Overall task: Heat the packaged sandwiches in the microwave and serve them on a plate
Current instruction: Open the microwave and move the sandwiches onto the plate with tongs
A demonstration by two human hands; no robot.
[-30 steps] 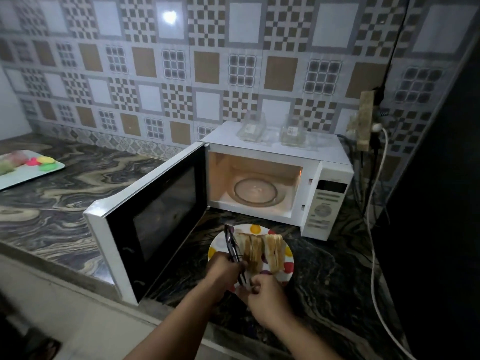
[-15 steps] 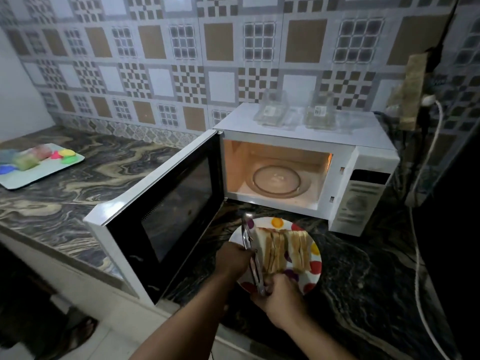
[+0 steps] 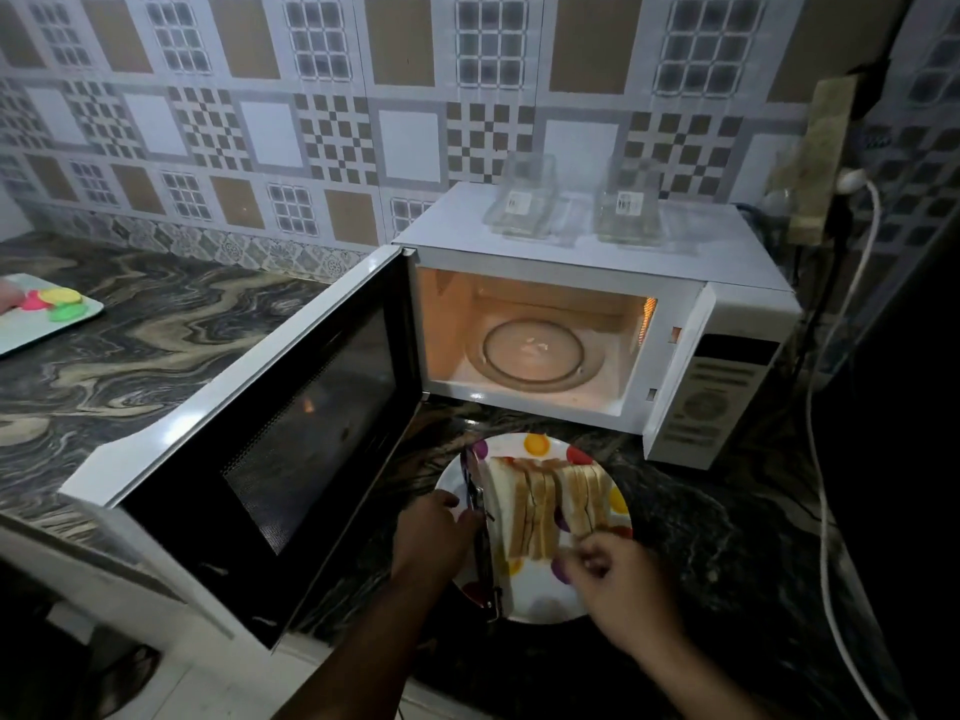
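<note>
Two cut sandwiches (image 3: 550, 504) lie side by side on a white plate with coloured dots (image 3: 540, 605), on the counter in front of the microwave (image 3: 571, 236). Its door (image 3: 291, 428) hangs wide open and the lit cavity holds only the glass turntable (image 3: 535, 356). Metal tongs (image 3: 480, 532) lie along the plate's left side, and my left hand (image 3: 434, 532) holds them near the middle. My right hand (image 3: 618, 584) hovers over the plate's right rim with fingers loosely curled, holding nothing I can see.
Two clear empty sandwich packages (image 3: 522, 202) (image 3: 631, 207) stand on top of the microwave. A tray with coloured pieces (image 3: 47, 311) sits far left on the marble counter (image 3: 130, 356). A white cable (image 3: 826, 459) hangs at the right from a wall socket (image 3: 821, 163).
My right hand has let go of the tongs' near end and moved right, off to the plate's right rim. The left hand stays on the tongs. The camera has moved closer.
</note>
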